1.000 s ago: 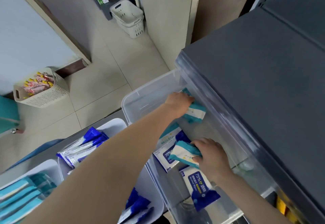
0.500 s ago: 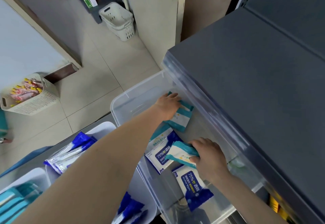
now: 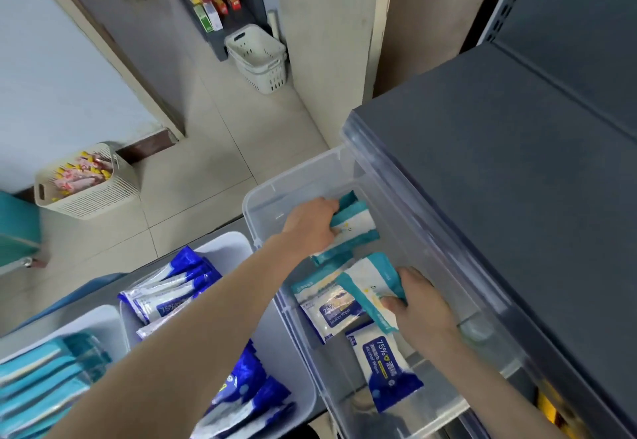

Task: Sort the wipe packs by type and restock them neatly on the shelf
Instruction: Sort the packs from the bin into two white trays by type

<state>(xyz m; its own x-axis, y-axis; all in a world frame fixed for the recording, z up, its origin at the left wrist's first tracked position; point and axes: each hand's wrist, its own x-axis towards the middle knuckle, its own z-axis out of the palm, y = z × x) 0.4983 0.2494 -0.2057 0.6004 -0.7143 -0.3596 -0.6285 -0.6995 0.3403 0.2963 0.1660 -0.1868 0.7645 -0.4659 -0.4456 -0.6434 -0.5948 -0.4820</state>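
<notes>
Left hand (image 3: 310,226) fingertips partly hidden behind far teal pack (image 3: 355,223). Right hand (image 3: 422,304) palm hidden, gripping near teal pack (image 3: 370,283). Teal stack (image 3: 41,383) blurred, cut by left edge. Yellow item (image 3: 551,404) bottom right blurred, unidentifiable.

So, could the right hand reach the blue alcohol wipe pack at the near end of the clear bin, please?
Probably yes: the blue pack lies uncovered beside the right hand, though its fingers grip a teal pack.
</notes>
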